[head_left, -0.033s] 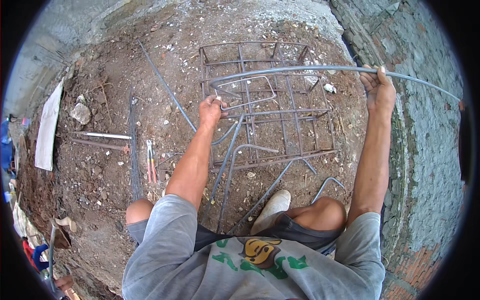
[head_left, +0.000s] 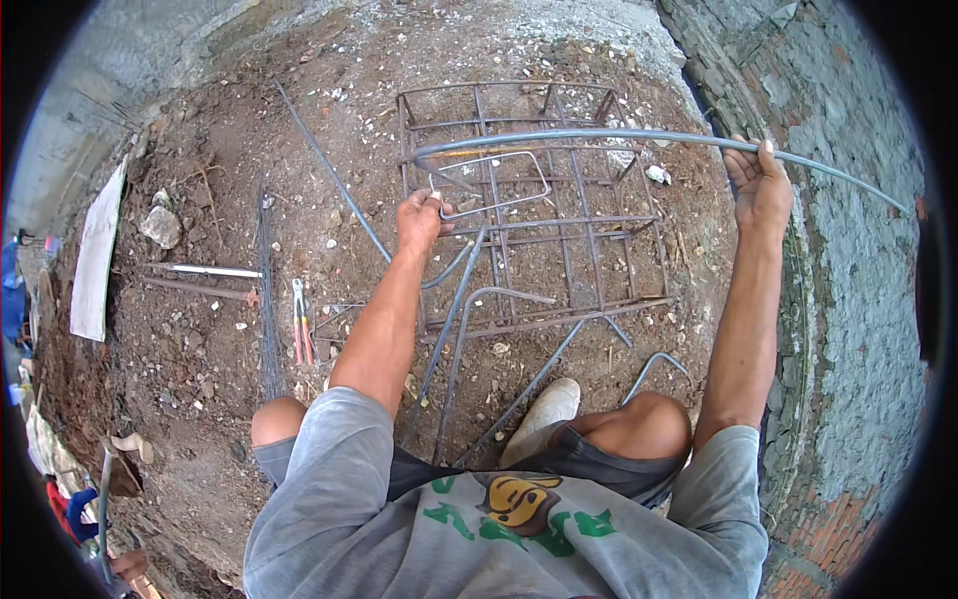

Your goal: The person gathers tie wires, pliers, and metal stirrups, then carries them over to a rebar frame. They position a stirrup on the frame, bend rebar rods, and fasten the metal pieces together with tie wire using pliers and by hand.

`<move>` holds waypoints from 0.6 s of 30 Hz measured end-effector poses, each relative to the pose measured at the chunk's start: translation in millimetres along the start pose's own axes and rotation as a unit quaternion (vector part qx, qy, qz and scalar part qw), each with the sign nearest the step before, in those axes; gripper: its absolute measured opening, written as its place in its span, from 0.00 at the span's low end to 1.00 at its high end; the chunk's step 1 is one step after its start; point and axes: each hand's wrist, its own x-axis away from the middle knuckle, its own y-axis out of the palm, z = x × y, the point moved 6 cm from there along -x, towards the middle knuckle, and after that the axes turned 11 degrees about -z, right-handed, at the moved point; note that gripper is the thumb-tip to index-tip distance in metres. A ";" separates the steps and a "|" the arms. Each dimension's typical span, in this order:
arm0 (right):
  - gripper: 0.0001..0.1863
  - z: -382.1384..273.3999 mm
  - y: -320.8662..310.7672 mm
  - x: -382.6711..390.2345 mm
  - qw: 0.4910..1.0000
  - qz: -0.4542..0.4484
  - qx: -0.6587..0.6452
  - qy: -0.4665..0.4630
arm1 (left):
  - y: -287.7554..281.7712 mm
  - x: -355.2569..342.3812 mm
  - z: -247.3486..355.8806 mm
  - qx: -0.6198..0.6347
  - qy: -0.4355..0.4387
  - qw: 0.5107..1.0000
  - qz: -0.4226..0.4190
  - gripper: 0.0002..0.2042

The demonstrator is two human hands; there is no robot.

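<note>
Left hand (head_left: 419,222), curled in, pinching a thin rectangular metal loop (head_left: 498,207); right hand (head_left: 761,190), partly curled, gripping a long grey rod (head_left: 619,134).

Your floor is bumpy brown dirt (head_left: 215,349), with lots of little stones and white bits all over it. On your right is a rough grey wall (head_left: 868,290), and close to you some red bricks (head_left: 833,539) show through it. Far off to your left is a pale grey surface (head_left: 80,190), and soft, even light falls on everything.
</note>
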 end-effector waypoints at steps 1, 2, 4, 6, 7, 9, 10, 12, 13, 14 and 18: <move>0.11 1.3 -17.5 2.7 0.999 0.002 -0.037 0.004 | 3.9 -0.6 0.0 -0.001 0.000 1.000 -0.003 0.15; 0.11 2.5 -33.6 3.2 0.999 0.006 -0.036 0.002 | 9.7 -2.1 0.7 -0.014 -0.001 1.000 -0.013 0.15; 0.10 1.6 -52.6 5.6 0.994 0.027 -0.107 -0.021 | 18.9 -9.1 1.3 -0.032 0.002 0.999 -0.028 0.15; 0.10 -2.7 -71.0 8.1 0.992 0.057 -0.104 -0.032 | 29.2 -14.9 -3.8 -0.071 -0.017 0.996 -0.046 0.15; 0.10 -7.0 -80.5 10.5 0.991 0.062 -0.117 -0.035 | 32.3 -19.0 -5.9 -0.072 -0.025 0.996 -0.049 0.14; 0.10 -11.1 -110.1 14.9 0.987 0.085 -0.129 -0.048 | 36.0 -26.4 -7.7 -0.088 -0.024 0.994 -0.052 0.14; 0.10 -12.9 -133.2 18.3 0.987 0.112 -0.106 -0.049 | 36.4 -29.8 -6.6 -0.100 -0.020 0.993 -0.051 0.13; 0.09 -16.0 -202.4 25.3 0.979 0.184 -0.077 -0.043 | 39.0 -37.3 -8.0 -0.095 -0.024 0.993 -0.067 0.13; 0.10 -30.6 -235.6 37.0 0.965 0.251 -0.047 -0.058 | 45.2 -40.2 -9.7 -0.096 -0.032 0.992 -0.079 0.14; 0.10 -40.7 -277.7 47.1 0.950 0.298 -0.037 -0.084 | 45.8 -40.4 -12.0 -0.102 -0.042 0.990 -0.085 0.15; 0.09 -96.1 -447.7 106.5 0.868 0.484 0.089 -0.065 | 53.1 -40.9 -19.1 -0.102 -0.061 0.989 -0.086 0.15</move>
